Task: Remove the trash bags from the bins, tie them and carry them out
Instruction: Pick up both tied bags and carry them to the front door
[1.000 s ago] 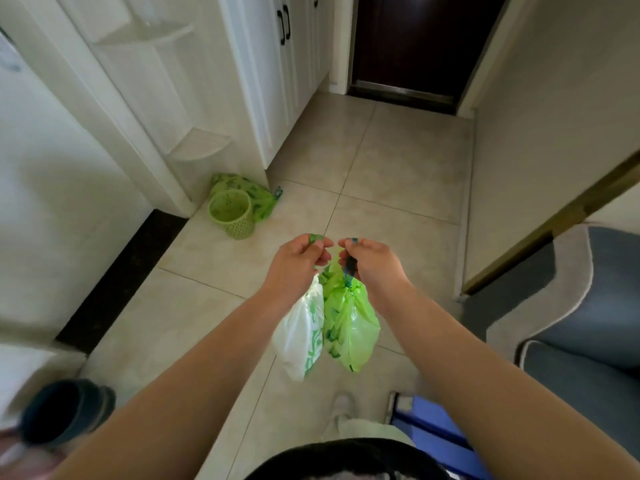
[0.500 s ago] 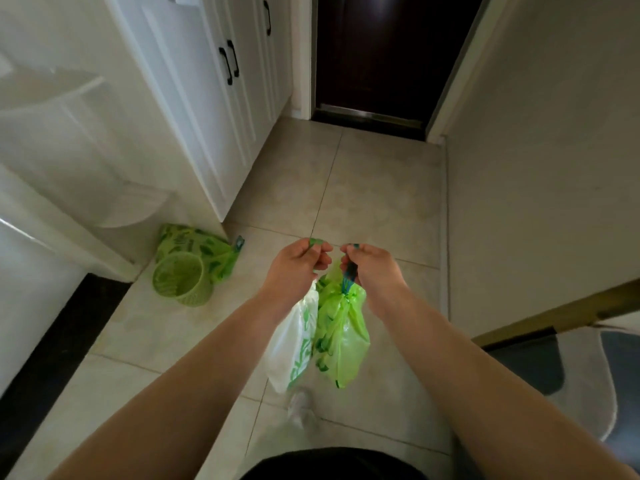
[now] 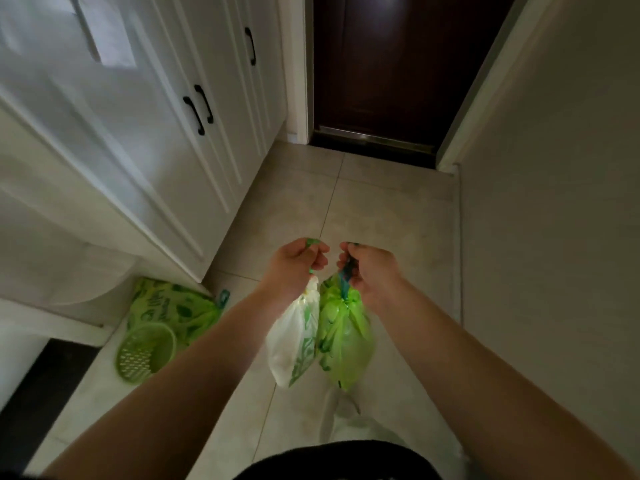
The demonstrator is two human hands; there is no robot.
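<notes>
Plainly both bags are light and limp: the left hand point(image 3: 294, 268) grips the gathered top of the white bag point(image 3: 294, 344) and the right hand point(image 3: 369, 271) grips the blue tie of the green bag point(image 3: 346, 344), the two hanging side by side and touching, below the fists. Their thin film looks slippery and easily torn, so the bunched neck is the place to hold, not the belly. The dark door point(image 3: 398, 64) is at twelve o'clock, a green bin point(image 3: 145, 351) at eight.
</notes>
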